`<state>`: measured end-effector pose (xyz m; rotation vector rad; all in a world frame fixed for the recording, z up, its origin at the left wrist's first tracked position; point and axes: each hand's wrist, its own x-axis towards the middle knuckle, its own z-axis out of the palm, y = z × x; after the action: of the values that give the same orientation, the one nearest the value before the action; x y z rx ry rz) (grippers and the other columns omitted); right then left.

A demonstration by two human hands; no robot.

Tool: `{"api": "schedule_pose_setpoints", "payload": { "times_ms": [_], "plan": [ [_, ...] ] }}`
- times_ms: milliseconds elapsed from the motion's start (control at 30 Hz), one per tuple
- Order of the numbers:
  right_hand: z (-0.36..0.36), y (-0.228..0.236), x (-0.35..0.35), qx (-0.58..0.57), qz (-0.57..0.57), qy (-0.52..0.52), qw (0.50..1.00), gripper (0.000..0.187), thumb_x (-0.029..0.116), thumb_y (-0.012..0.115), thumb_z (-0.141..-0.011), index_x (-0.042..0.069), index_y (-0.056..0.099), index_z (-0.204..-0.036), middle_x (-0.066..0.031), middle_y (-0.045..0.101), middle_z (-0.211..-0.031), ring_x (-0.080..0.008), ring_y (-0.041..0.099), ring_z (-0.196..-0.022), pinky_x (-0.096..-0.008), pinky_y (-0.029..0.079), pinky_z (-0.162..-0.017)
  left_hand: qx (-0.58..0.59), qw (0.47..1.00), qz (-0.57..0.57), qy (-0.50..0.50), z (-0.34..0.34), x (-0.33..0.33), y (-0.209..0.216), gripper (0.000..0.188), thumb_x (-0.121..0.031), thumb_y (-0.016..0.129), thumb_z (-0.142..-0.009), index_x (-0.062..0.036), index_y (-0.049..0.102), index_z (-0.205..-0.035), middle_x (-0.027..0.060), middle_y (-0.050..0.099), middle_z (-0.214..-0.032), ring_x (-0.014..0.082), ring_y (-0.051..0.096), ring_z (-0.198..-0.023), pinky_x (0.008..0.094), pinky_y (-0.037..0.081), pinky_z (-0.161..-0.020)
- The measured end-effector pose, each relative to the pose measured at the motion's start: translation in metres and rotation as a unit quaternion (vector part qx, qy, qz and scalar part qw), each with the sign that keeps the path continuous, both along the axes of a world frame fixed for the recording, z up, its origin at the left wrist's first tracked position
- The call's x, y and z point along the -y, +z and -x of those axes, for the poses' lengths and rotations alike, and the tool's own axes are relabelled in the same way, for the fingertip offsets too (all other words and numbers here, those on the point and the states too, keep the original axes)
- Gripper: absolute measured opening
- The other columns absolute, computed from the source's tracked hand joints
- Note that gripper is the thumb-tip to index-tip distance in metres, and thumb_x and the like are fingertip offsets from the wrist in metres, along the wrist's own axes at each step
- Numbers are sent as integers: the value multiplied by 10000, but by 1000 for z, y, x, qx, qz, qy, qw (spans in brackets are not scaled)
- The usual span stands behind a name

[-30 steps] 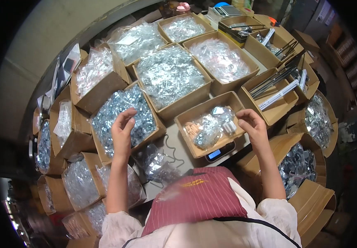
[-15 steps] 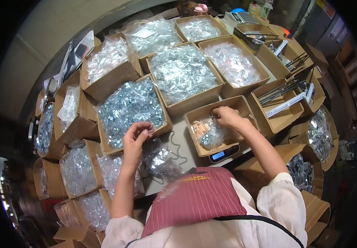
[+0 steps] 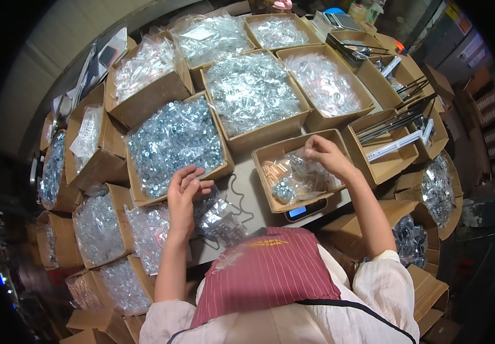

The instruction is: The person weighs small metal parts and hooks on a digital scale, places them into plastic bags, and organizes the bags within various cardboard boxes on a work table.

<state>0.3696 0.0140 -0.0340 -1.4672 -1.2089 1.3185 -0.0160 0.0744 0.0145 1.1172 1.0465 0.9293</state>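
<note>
My left hand [image 3: 185, 192] hovers by the near right corner of a cardboard box of small bluish metal parts in clear bags [image 3: 173, 146]. Its fingers are loosely bent and apart, with nothing seen in them. Over a smaller cardboard box [image 3: 270, 198] at centre right is my right hand [image 3: 326, 156], fingers curled together; whatever they may hold is hidden. Inside that box lie wooden dowels [image 3: 274, 172], a clear bag of metal parts [image 3: 284, 190] and other clear bags. The box rests on a digital scale [image 3: 297, 211] with a lit blue display.
Boxes of bagged parts surround the table, among them a large box of shiny bags [image 3: 256, 94]. Dark rods [image 3: 388, 127] and a white rail [image 3: 395, 145] stick out of boxes at right. Clear bags [image 3: 222, 218] and a bent grey wire [image 3: 237, 198] lie near my left forearm.
My right hand has lifted from inside the small box and moved slightly right and up. My left hand has spread its fingers a little. The whole view has shifted slightly.
</note>
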Motion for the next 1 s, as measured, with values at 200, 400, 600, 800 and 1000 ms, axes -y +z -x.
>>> {"api": "schedule_pose_setpoints", "payload": {
  "times_ms": [200,400,600,800,1000],
  "plan": [
    [-4,-10,6,-73,-36,-100,992,161,117,633,-929,47,573,-1061,-18,577,-919,-115,553,-832,-271,473,-758,18,999,-8,-48,-18,4,-1,441,-153,574,-938,29,475,-1327,175,568,-1293,239,660,-1028,336,532,-876],
    [49,25,17,445,-188,-62,874,238,242,708,-841,10,689,-889,-151,582,-1018,-360,507,-1020,-465,421,-916,21,998,-50,-10,-13,1,-7,349,-123,595,-927,24,568,-1242,118,603,-1245,197,648,-1038,308,524,-866],
    [85,-10,25,494,-115,14,862,248,251,700,-817,5,725,-821,-177,620,-1027,-377,501,-1049,-497,396,-940,-7,989,-147,20,-4,-30,-6,251,-31,546,-941,17,614,-1179,73,641,-1124,162,631,-1035,284,484,-898],
    [76,27,25,101,-228,-43,968,151,175,698,-844,34,650,-868,-122,633,-1080,-245,555,-1055,-378,433,-935,-64,959,-251,113,9,-67,1,257,-1,563,-916,16,594,-1170,86,642,-1072,165,650,-938,296,495,-885],
    [48,77,44,-529,-119,-139,829,313,251,555,-989,-25,576,-1134,-265,514,-1375,-383,573,-1198,-593,467,-1034,-316,880,-354,-9,-15,-72,-14,437,-155,715,-820,-5,574,-1205,202,539,-1248,343,560,-1139,412,466,-971]
  ]
}}
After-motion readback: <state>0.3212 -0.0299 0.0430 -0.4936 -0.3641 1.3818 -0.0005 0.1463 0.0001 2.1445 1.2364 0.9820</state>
